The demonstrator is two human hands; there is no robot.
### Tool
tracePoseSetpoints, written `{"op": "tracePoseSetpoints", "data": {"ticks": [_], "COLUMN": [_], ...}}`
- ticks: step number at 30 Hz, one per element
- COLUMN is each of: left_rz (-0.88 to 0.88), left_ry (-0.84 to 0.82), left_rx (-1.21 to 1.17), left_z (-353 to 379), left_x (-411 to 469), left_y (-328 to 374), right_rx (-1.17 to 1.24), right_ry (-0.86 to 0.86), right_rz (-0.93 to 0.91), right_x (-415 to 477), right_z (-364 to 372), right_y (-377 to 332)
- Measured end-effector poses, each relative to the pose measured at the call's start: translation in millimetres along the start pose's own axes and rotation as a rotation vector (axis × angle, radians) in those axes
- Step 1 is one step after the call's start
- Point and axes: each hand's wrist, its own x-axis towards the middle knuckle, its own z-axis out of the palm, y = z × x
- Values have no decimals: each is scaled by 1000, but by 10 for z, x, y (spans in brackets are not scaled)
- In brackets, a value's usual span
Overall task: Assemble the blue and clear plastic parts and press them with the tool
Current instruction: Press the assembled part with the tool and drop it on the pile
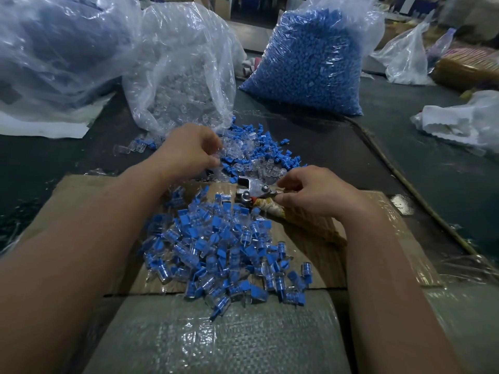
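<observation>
- Dark table (337,147) runs across the workshop, and two big sacks stand at its far side: the clear bag (178,85) on the left and the blue bag (310,63) on the right, stock kept within arm's reach.
- Spilling from the clear bag's mouth is the loose pile (259,152), blue and clear parts mixed together, so both halves can be picked from one spot.
- And the left hand (189,149) is in there now, knuckles up, fingers curled down into the near edge of that pile. A clear piece glints at the fingertips, but I cannot tell whether it is pinched or only touched.
- Over to the right hand (318,193): thumb and fingers are closed round the wrapped handles of the tool (252,191), which lies on the cardboard (305,255) with its metal head pointing left toward the picking hand. My guess is that it is held ready, so a fresh pair can go straight into the head.
- Nothing sits in the tool's head that I can make out.
- Nearer the person, the finished pile (221,247) covers the cardboard, blue caps seated in clear bodies. They are kept well apart from the raw parts, so nothing gets done twice.
- Judging by the full sacks, plenty remains. The next move needs one blue and one clear picked out cleanly.
</observation>
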Motion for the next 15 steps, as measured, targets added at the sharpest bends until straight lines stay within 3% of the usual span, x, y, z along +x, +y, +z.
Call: {"op": "tracePoseSetpoints", "data": {"ticks": [6, 15], "left_rz": [64, 62], "left_ry": [-219, -122], "left_rx": [74, 159], "left_z": [140, 179], "left_x": [-10, 14], "left_y": [36, 48], "right_rx": [-4, 0], "right_ry": [-7, -9], "right_rz": [0, -10], "right_x": [14, 27], "right_z": [1, 12], "right_y": [-6, 19]}}
